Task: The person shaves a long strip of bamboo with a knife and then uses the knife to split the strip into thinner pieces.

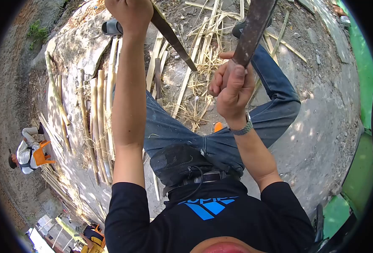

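Observation:
My left hand (129, 14) is at the top of the view, its fingers closed round a long, dark-faced bamboo strip (174, 40). The strip slants down to the right, and its lower end hangs free above the ground. Lower and further right, my right hand (235, 88) grips a machete (254, 31), the thumb pressed against the base of the blade. Its broad, dark, spotted blade points up and runs out of the frame; the handle is mostly hidden in my palm. Strip and blade are apart.
Bamboo shavings and split strips (209, 50) litter the ground between my legs. Several bamboo poles (100, 122) lie to the left. Further left, a person (26, 154) sits on an orange chair (41, 154). A green surface (361, 63) stands along the right edge.

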Tool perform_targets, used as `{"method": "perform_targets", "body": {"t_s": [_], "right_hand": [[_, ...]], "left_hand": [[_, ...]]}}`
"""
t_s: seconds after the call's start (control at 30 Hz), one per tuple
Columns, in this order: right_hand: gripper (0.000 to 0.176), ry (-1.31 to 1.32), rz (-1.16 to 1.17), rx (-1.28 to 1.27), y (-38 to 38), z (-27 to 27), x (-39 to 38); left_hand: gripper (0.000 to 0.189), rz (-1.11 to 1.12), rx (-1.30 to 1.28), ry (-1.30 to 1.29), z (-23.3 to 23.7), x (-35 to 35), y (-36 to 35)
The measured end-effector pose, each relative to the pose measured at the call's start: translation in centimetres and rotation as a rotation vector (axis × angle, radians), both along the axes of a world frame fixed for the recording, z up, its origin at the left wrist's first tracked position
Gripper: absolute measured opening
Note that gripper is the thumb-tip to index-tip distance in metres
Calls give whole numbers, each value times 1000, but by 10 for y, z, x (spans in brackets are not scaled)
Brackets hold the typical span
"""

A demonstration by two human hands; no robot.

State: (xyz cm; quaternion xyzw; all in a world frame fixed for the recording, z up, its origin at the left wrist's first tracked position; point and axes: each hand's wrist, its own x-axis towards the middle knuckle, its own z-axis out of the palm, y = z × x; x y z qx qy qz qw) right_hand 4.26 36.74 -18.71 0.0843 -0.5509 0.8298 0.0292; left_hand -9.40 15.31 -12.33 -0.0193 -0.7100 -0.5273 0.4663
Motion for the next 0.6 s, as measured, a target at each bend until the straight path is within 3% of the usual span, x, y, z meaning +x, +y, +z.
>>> {"method": "perform_targets", "body": {"t_s": [0.03,0.1,0.17,0.23,0.27,0.3,0.37,0.43,0.5,0.6], "right_hand": [[43,-7,-6,41,-6,-47,10],[45,-18,23,811,-1,-152,32],[49,-605,308,1036,21,-236,56],[52,-830,340,806,34,-224,57],[51,-921,274,569,32,-202,51],[51,-946,287,568,33,-191,60],[47,-663,258,248,33,-174,32],[40,-643,265,218,33,-131,17],[31,-453,209,30,30,-101,8],[26,-342,173,210,28,-78,-4]], "left_hand": [[78,-3,-3,16,2,-1,-1],[76,1,10,42,3,0,-2],[94,-12,-106,-12,1,3,-14],[94,-7,-75,-36,-3,7,-24],[93,-11,-74,-18,1,7,-22],[92,-7,-64,-25,2,19,-18],[89,-36,10,1,18,29,-14],[86,-46,35,53,45,40,-19],[89,-30,-22,90,67,47,-29],[90,76,-88,125,71,47,-10]]}}
